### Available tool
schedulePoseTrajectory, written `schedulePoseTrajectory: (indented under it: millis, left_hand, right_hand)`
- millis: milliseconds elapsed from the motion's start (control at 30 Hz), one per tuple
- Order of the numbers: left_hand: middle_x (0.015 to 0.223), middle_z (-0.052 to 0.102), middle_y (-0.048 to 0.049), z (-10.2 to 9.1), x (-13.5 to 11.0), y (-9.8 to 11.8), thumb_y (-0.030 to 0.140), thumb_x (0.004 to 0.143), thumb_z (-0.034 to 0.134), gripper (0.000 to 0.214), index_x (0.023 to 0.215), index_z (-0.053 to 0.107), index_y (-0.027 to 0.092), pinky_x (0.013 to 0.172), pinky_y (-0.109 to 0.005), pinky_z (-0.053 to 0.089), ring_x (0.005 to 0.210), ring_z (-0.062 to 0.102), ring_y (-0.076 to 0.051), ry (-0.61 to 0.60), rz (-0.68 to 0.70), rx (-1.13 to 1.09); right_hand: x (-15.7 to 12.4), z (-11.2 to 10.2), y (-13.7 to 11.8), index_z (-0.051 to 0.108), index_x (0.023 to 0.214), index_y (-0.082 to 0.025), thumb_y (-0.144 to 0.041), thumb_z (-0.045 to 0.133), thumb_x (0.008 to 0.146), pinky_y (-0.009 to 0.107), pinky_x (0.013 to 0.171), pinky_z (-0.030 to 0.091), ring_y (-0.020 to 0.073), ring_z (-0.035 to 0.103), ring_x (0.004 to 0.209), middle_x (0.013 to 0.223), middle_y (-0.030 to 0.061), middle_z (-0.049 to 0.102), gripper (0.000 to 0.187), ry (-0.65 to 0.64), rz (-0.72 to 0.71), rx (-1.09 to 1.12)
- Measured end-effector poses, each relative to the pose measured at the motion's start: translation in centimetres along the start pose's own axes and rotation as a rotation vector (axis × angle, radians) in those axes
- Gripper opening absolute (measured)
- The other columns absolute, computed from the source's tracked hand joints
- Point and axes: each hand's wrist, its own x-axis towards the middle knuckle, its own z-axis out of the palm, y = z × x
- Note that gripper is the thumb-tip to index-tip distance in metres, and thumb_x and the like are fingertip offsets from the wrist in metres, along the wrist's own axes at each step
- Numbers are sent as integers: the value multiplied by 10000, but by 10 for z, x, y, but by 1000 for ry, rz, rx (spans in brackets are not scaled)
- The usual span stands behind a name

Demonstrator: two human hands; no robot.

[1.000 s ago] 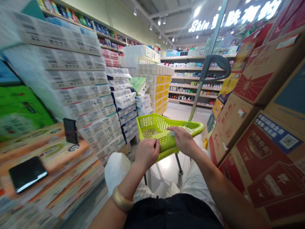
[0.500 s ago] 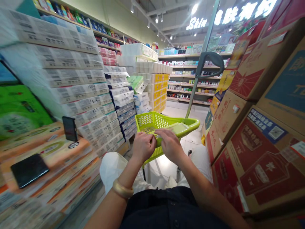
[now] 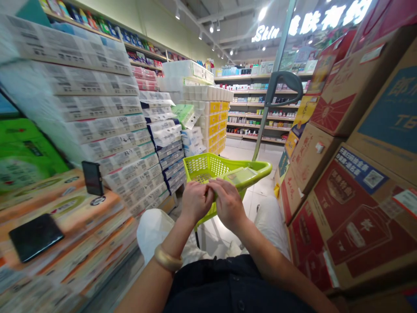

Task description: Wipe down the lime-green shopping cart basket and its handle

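A lime-green basket trolley (image 3: 208,165) with a grey handle (image 3: 282,84) stands in the aisle in front of my knees. My left hand (image 3: 195,201) and my right hand (image 3: 228,202) meet at its near rim, both curled with fingertips pinched together over something small that I cannot make out. A gold bangle (image 3: 167,260) circles my left wrist. A flat greenish pack (image 3: 241,174) lies on the basket's right rim, just beyond my right hand.
Stacked tissue packs (image 3: 107,126) fill the left side, with two dark phones (image 3: 34,237) (image 3: 92,178) resting on the orange packs. Cardboard cartons (image 3: 345,174) are piled at the right. Shelves (image 3: 257,113) cross the far end of the aisle.
My right hand has moved left off the basket's rim to meet my left hand. The view has shifted slightly, and the basket sits a little higher and further left.
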Motion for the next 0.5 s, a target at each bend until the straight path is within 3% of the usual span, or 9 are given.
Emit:
schedulePoseTrajectory:
  millis: [100, 200, 267, 367, 500]
  left_hand:
    - [581, 608, -31, 0, -1, -1, 277, 918, 372, 381, 583, 539, 209, 710, -330, 368, 594, 535, -169, 8, -1, -13]
    - [559, 582, -23, 1, -1, -2, 281, 914, 374, 388, 559, 514, 212, 716, -327, 370, 582, 521, -163, 11, -9, -18]
    - [563, 584, -25, 1, -1, -1, 281, 910, 379, 380, 562, 517, 213, 717, -328, 369, 593, 525, -168, 10, -13, -15]
    - [565, 592, -33, 2, -1, 1, 281, 905, 385, 373, 566, 523, 214, 698, -332, 361, 604, 528, -178, 2, -14, -6]
    - [593, 614, -37, 1, -1, 1, 278, 913, 378, 366, 596, 548, 210, 666, -327, 347, 599, 521, -177, 10, -4, -16]
  right_hand:
    - [-1, -12, 22, 607, 1196, -214, -29, 396, 813, 398, 1086, 391, 207, 533, 1214, 1253, 72, 630, 475, 65, 17, -45]
    - [0, -31, 55, 619, 1151, -206, -37, 381, 801, 437, 1075, 386, 228, 534, 1192, 1199, 79, 642, 456, 237, 194, -119]
    - [1, -36, 62, 622, 1135, -192, -43, 374, 798, 467, 1070, 375, 247, 525, 1181, 1177, 94, 645, 444, 311, 304, -148]
    - [-1, -26, 42, 624, 1145, -197, -29, 383, 787, 467, 1077, 354, 253, 504, 1196, 1205, 94, 635, 463, 242, 290, -129]
    - [-5, -6, 4, 608, 1204, -223, -12, 402, 800, 402, 1065, 368, 223, 511, 1201, 1239, 62, 636, 500, 27, 74, -53]
